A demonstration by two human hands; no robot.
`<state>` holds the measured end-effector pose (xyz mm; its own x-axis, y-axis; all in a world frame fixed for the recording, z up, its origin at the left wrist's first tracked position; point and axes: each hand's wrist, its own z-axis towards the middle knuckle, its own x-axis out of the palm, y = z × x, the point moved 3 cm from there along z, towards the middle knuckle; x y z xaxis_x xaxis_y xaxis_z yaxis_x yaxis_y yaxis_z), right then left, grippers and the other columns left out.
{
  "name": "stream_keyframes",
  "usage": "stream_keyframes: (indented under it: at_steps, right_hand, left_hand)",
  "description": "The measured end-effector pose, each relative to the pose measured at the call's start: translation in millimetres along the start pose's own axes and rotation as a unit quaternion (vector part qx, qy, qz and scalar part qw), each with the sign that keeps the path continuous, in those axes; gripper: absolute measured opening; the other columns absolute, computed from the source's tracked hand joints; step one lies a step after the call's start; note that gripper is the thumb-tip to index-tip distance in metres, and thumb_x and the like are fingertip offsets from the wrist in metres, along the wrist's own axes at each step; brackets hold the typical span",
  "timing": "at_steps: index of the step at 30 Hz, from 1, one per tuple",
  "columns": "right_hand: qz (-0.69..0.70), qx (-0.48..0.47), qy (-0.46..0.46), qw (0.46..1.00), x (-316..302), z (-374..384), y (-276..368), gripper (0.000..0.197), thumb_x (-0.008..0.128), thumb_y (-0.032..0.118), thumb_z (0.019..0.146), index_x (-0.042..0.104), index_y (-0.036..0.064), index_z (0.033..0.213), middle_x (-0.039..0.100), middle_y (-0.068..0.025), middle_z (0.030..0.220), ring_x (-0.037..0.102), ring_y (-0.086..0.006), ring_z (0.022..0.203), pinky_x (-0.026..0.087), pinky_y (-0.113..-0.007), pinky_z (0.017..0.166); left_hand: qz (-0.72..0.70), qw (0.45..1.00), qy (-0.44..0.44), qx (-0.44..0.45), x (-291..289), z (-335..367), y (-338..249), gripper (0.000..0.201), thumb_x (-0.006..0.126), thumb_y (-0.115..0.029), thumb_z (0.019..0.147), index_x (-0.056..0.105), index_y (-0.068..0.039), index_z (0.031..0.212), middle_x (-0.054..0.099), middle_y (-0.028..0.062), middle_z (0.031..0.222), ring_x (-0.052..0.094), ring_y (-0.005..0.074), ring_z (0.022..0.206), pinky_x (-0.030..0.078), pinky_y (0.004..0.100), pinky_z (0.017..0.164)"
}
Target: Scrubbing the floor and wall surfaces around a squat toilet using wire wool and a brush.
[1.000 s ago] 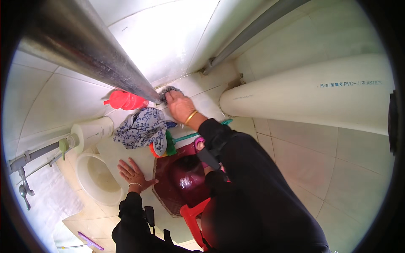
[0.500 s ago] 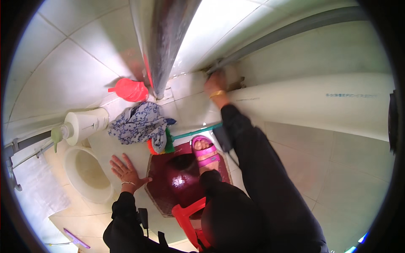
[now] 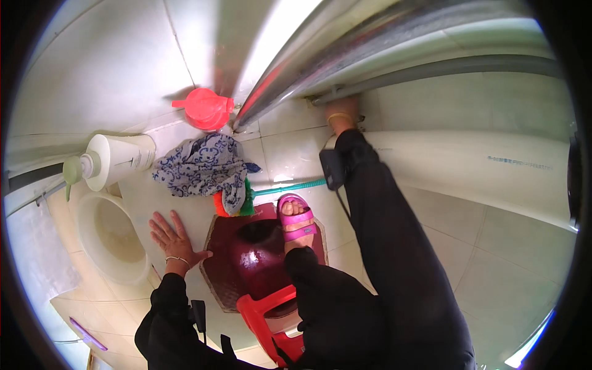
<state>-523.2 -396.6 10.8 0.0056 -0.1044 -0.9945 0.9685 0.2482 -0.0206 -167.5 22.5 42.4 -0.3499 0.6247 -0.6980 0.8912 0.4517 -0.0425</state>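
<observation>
My left hand (image 3: 171,239) lies flat with its fingers spread on the pale ledge beside the dark red squat toilet (image 3: 225,256). Far to the right, my right hand (image 3: 343,110) reaches down into the corner where a grey pipe (image 3: 456,66) meets the tiled wall, behind the end of a thick white pipe (image 3: 468,168). Its fingers are hidden under the grey pipe, so what they touch does not show. Between the hands lie a crumpled grey-and-blue patterned cloth (image 3: 197,166) and a brush with a green handle (image 3: 290,187) and orange and green bristles.
A white pump bottle (image 3: 123,161) lies tilted by the left wall, above a cream bowl (image 3: 88,237). Near the metal pole (image 3: 290,86) sits a red plastic vessel (image 3: 206,110). My foot wears a pink sandal (image 3: 300,232). A red stool (image 3: 253,317) is in front of me.
The view has shifted, with the pole now leaning further right. My right hand has gone deeper into the corner, its fingers now hidden. My left hand stays flat on the ledge.
</observation>
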Motion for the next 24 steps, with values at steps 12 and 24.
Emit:
stream_keyframes:
  at_steps: [12, 24]
  right_hand:
    - [-0.176, -0.006, 0.324, 0.93, -15, -48, 69, 0.035, 0.044, 0.02, 0.092, 0.065, 0.0053, 0.116, 0.064, -0.0171, 0.117, 0.059, -0.0296, 0.107, 0.042, -0.041, 0.092]
    - [-0.136, 0.015, 0.186, 0.973, -33, -1, 22, 0.053, 0.038, 0.024, 0.097, 0.034, 0.0119, 0.148, 0.03, -0.0112, 0.155, 0.025, -0.0271, 0.144, 0.021, -0.037, 0.118]
  left_hand:
    - [-0.008, 1.0, 0.018, -0.023, -3, -14, 14, 0.158, 0.088, -0.062, 0.042, -0.01, -0.002, 0.151, -0.019, 0.0367, 0.15, -0.017, 0.0562, 0.138, -0.002, 0.0633, 0.112]
    - [-0.026, 0.999, 0.024, -0.015, -9, -8, 11, 0.152, 0.086, -0.062, 0.044, -0.003, -0.004, 0.153, -0.014, 0.0358, 0.152, -0.013, 0.0556, 0.14, 0.0, 0.0641, 0.112]
